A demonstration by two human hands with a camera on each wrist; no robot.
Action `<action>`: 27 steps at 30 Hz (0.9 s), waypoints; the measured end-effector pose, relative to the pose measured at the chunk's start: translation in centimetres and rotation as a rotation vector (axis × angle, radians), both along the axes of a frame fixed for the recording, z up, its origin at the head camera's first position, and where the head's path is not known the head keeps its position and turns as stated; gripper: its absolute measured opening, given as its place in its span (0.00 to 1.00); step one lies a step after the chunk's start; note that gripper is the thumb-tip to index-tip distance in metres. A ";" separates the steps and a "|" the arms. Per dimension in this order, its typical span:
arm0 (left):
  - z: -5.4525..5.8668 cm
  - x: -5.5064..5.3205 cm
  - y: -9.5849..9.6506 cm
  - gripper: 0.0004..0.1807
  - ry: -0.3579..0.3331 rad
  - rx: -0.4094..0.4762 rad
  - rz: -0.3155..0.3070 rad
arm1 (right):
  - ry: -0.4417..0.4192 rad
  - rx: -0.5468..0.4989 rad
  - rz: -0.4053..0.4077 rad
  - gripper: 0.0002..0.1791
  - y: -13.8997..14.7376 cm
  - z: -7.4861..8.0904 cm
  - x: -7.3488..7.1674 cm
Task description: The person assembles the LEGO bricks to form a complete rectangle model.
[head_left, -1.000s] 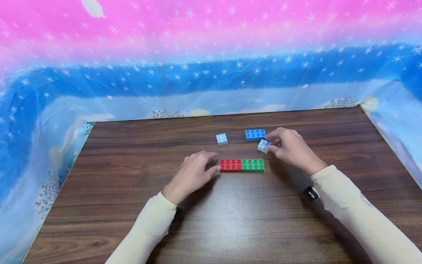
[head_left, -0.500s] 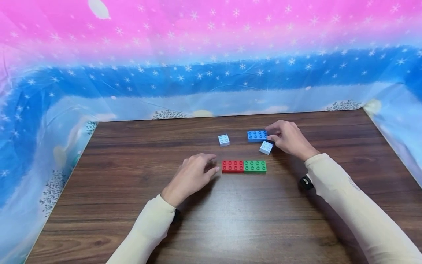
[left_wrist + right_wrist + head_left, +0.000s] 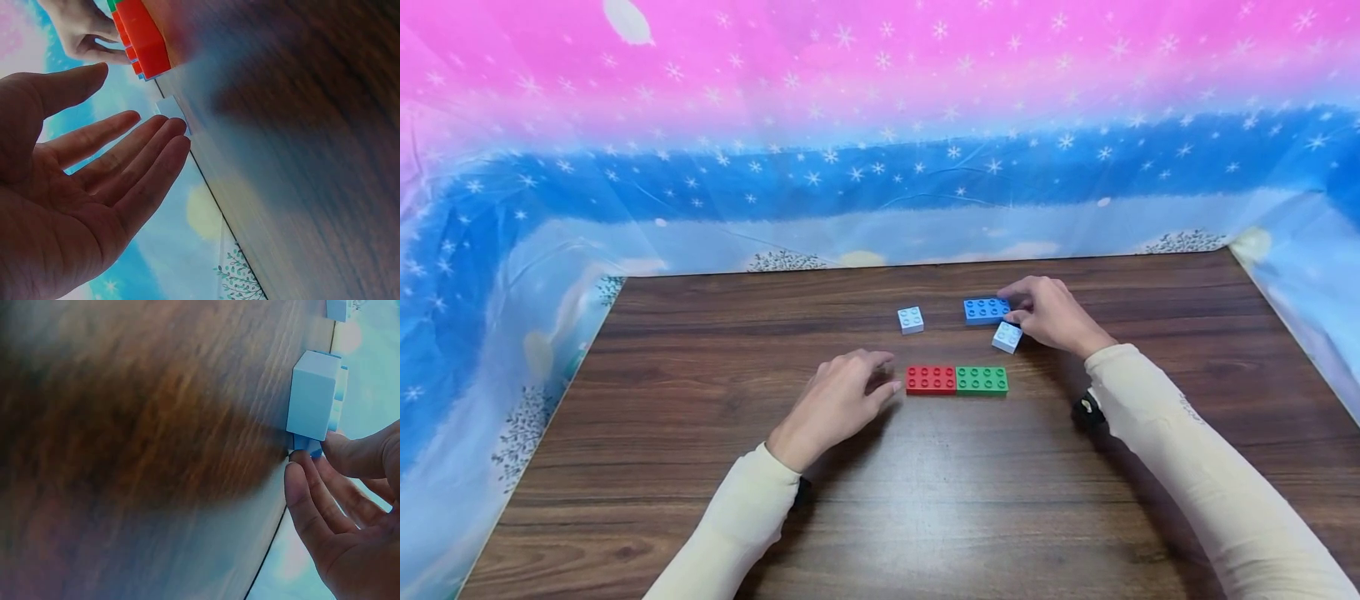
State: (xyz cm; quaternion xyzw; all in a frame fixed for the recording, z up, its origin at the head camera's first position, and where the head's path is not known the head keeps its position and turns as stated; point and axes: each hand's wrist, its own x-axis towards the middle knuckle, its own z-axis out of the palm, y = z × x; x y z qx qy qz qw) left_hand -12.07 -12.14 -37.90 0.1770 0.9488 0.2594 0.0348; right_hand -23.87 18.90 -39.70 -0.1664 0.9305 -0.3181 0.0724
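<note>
In the head view my right hand (image 3: 1054, 315) pinches the right end of a blue eight-stud toy brick (image 3: 981, 312), thumb in front and index finger behind. A small white four-stud brick (image 3: 1006, 337) lies just in front of it, near the thumb; the right wrist view shows this white brick (image 3: 312, 394) partly hiding the blue one (image 3: 302, 443). My left hand (image 3: 837, 398) hovers with fingers spread, just left of a red brick (image 3: 930, 380). That red brick sits end to end with a green brick (image 3: 982, 380). Nothing is between the left fingers.
A second white four-stud brick (image 3: 911, 320) lies left of the blue one. The wooden table (image 3: 700, 358) ends at the back against a pink and blue snowflake cloth (image 3: 820, 183), which also covers the sides.
My right hand has let go of the near white brick, moved back to the blue brick's right end, and closed its thumb and index finger there. My left hand stays beside the red brick.
</note>
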 end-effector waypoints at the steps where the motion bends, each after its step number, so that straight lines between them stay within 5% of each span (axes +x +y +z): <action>1: 0.0 0.0 0.0 0.22 0.000 0.000 0.000 | -0.001 0.002 0.002 0.20 0.0 -0.1 0.0; 17: 0.0 0.0 0.0 0.22 -0.007 0.010 0.003 | 0.001 -0.036 -0.056 0.18 0.7 0.6 0.3; 27: 0.1 -0.2 0.1 0.22 0.003 0.001 0.004 | 0.044 -0.087 -0.096 0.18 1.3 1.9 2.0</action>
